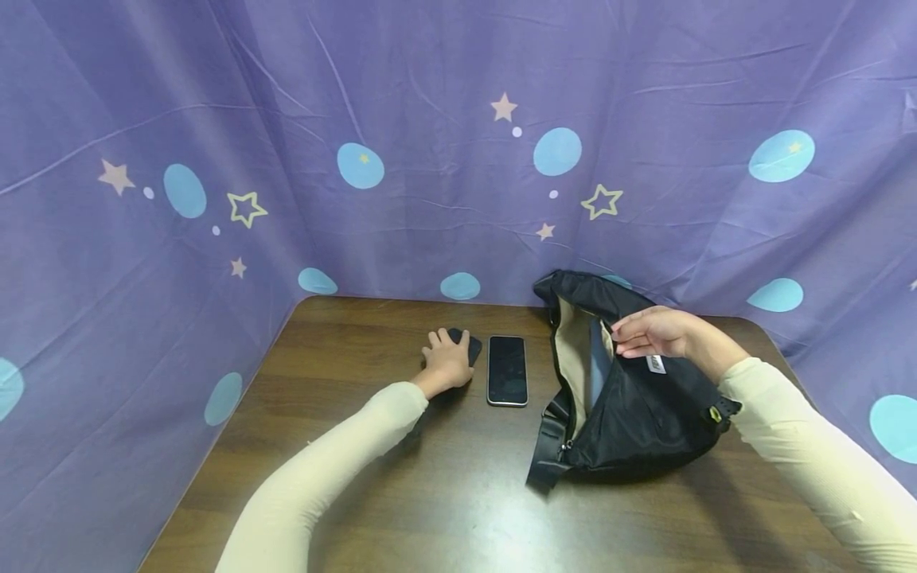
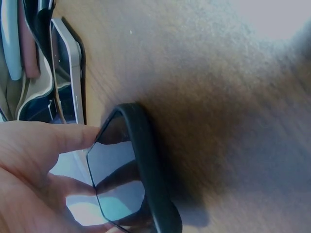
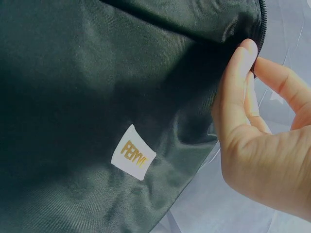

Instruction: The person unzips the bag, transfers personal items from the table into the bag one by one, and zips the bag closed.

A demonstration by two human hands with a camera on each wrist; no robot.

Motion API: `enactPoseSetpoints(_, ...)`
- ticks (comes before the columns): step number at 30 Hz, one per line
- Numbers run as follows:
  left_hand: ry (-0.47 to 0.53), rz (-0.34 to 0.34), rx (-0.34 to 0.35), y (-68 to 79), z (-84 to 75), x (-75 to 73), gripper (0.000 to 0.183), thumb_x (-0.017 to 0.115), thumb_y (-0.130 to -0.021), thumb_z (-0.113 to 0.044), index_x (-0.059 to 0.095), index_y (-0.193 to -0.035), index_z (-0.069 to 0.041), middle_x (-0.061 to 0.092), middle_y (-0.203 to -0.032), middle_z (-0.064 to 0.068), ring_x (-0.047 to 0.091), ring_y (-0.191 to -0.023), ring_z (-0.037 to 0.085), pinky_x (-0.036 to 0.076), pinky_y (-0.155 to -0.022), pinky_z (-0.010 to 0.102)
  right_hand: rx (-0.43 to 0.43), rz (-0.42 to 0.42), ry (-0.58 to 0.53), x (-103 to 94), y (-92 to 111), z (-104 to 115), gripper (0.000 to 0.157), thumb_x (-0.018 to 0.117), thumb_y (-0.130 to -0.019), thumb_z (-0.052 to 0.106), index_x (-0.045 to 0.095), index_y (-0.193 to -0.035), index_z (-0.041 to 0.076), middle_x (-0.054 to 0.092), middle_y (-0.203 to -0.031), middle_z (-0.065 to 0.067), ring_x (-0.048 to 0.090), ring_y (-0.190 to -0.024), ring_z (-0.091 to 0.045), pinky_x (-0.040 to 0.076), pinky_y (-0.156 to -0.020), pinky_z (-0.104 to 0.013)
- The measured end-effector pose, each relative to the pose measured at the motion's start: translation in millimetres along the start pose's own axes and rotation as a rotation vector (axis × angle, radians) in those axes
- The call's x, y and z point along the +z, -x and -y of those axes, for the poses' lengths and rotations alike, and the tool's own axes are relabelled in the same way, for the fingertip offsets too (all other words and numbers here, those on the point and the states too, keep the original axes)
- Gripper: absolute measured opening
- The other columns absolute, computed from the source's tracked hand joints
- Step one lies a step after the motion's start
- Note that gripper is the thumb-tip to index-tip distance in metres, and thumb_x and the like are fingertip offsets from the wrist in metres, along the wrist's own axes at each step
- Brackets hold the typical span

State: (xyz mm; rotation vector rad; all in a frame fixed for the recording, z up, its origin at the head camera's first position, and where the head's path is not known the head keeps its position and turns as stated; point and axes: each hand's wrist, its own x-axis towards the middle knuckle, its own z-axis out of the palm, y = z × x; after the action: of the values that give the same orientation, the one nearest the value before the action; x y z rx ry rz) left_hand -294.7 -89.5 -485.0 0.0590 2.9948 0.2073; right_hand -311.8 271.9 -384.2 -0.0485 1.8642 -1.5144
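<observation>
Near the back of the table, my left hand (image 1: 447, 362) lies over a dark smartphone (image 2: 150, 170) in a black case. In the left wrist view its fingertips touch the glossy screen, which mirrors them; no finger shows on the near rim. Right of it a second smartphone (image 1: 507, 370) with a pale frame lies flat, screen up. My right hand (image 1: 655, 333) pinches the zippered rim of a black bag (image 1: 652, 414) between thumb and fingers. The bag gapes, showing beige lining (image 1: 569, 350) and a flat blue item (image 1: 598, 366) inside.
The brown wooden table (image 1: 344, 334) is bordered by a purple curtain (image 1: 444, 95) with stars and blue spots. A black strap (image 1: 548, 454) trails from the bag's near corner. In the left wrist view, a pink item (image 2: 29, 43) also shows inside the bag.
</observation>
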Motion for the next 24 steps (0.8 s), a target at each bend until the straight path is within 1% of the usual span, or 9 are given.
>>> enactPoseSetpoints(5, 0.026, -0.032, 0.001, -1.0, 1.2, 0.9, 0.082, 0.076, -0.091, -0.033, 0.035, -0.159, -0.014, 0.038, -0.145, 0.035, 0.032, -0.134, 0.048, 0.041, -0.104, 0.059, -0.009, 0.014, -0.005, -1.3, 0.1, -1.2, 0.029, 0.049, -0.102, -0.002, 0.069, -0.092, 0.016, 0.073, -0.083, 0.006, 0.072, -0.080, -0.008, 0.061, -0.081, -0.023)
enactPoseSetpoints(11, 0.059, -0.033, -0.016, -2.1, 2.3, -2.2, 0.092, 0.081, -0.087, -0.036, 0.030, -0.161, -0.013, 0.033, -0.146, 0.035, 0.026, -0.139, 0.049, 0.039, -0.107, 0.059, -0.005, -0.008, -0.006, -0.3, 0.8, -0.8, 0.028, 0.050, -0.102, -0.002, 0.069, -0.091, 0.016, 0.073, -0.082, 0.005, 0.072, -0.079, -0.008, 0.061, -0.080, -0.023)
enactPoseSetpoints(16, 0.079, -0.067, -0.005, 1.2, 1.4, -5.6, 0.098, 0.085, -0.083, -0.036, 0.030, -0.160, -0.011, 0.030, -0.147, 0.035, 0.026, -0.139, 0.048, 0.039, -0.108, 0.058, -0.011, -0.009, -0.002, 0.2, 1.3, -0.6, 0.026, 0.050, -0.102, -0.001, 0.068, -0.092, 0.015, 0.073, -0.084, 0.005, 0.072, -0.080, -0.008, 0.061, -0.081, -0.023)
enactPoseSetpoints(20, 0.106, -0.100, -0.011, 0.4, -0.5, -3.7, 0.102, 0.089, -0.080, -0.035, 0.031, -0.160, -0.011, 0.029, -0.148, 0.032, 0.029, -0.136, 0.047, 0.044, -0.104, 0.055, -0.012, -0.008, -0.001, -0.4, 0.9, -1.1, 0.025, 0.051, -0.101, -0.001, 0.068, -0.093, 0.015, 0.073, -0.084, 0.005, 0.073, -0.080, -0.008, 0.061, -0.081, -0.024)
enactPoseSetpoints(24, 0.162, -0.117, -0.032, -2.6, -2.3, 0.0, 0.107, 0.092, -0.076, -0.029, 0.028, -0.160, -0.011, 0.027, -0.150, 0.030, 0.039, -0.130, 0.048, 0.052, -0.096, 0.053, -0.010, -0.007, -0.001, -0.4, 0.7, -1.2, 0.024, 0.052, -0.101, -0.001, 0.068, -0.094, 0.015, 0.073, -0.085, 0.005, 0.073, -0.081, -0.008, 0.061, -0.081, -0.024)
